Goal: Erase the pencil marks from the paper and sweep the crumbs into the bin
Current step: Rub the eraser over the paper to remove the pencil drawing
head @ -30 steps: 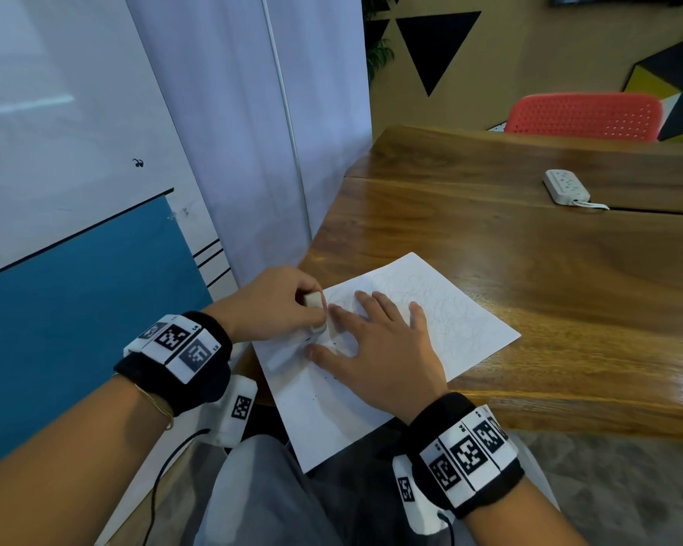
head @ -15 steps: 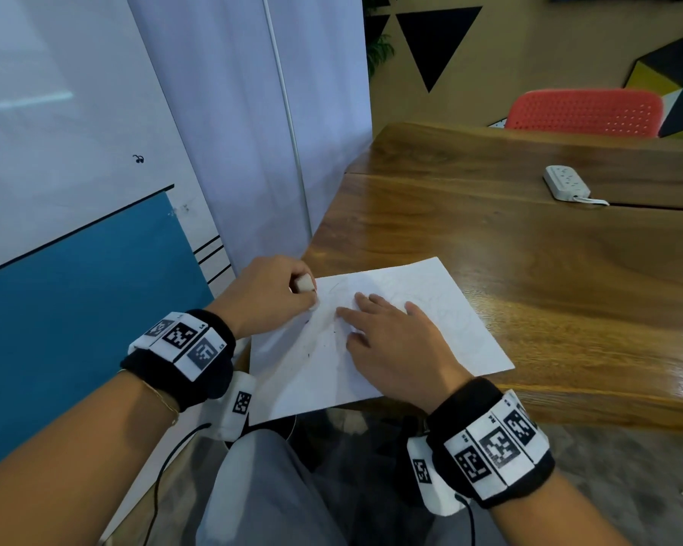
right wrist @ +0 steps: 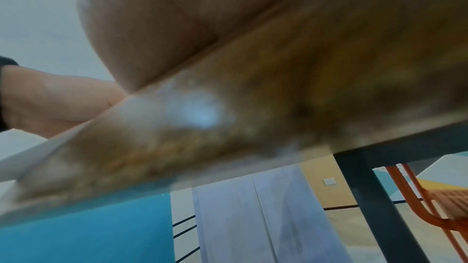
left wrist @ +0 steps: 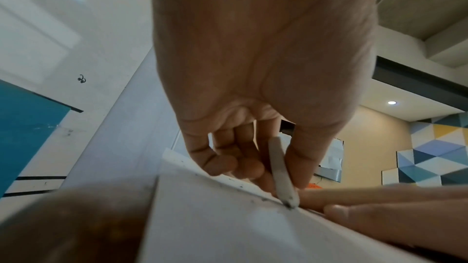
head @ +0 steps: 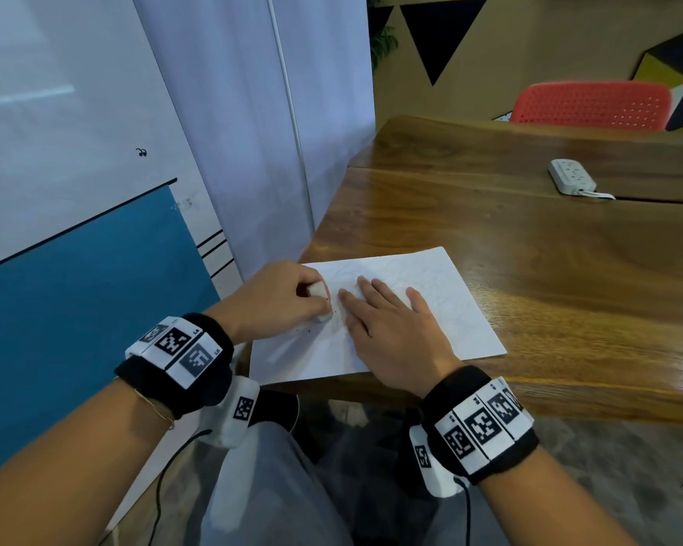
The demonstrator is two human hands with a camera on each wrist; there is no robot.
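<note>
My left hand (head: pixel 277 299) pinches a small white rubber eraser (head: pixel 319 296) between thumb and curled fingers, its lower corner pressed onto the white sheet of paper (head: pixel 442 309). In the left wrist view the eraser (left wrist: pixel 279 169) stands almost upright, its grey-smudged tip meeting the paper (left wrist: pixel 228 227) right beside my right fingertips (left wrist: pixel 359 217). My right hand (head: pixel 391 329) lies flat on the sheet with fingers straight and slightly spread. Faint pencil scribbles cover the far half of the paper. Small dark eraser crumbs (head: pixel 312 329) dot the sheet near the eraser. The paper sits at the near left corner of the glossy brown wooden table (head: pixel 549 250), one corner overhanging the edge. A white power strip (head: pixel 572 177) lies well apart at the far side, near a red perforated chair (head: pixel 592 106). The right wrist view is blurred.
</note>
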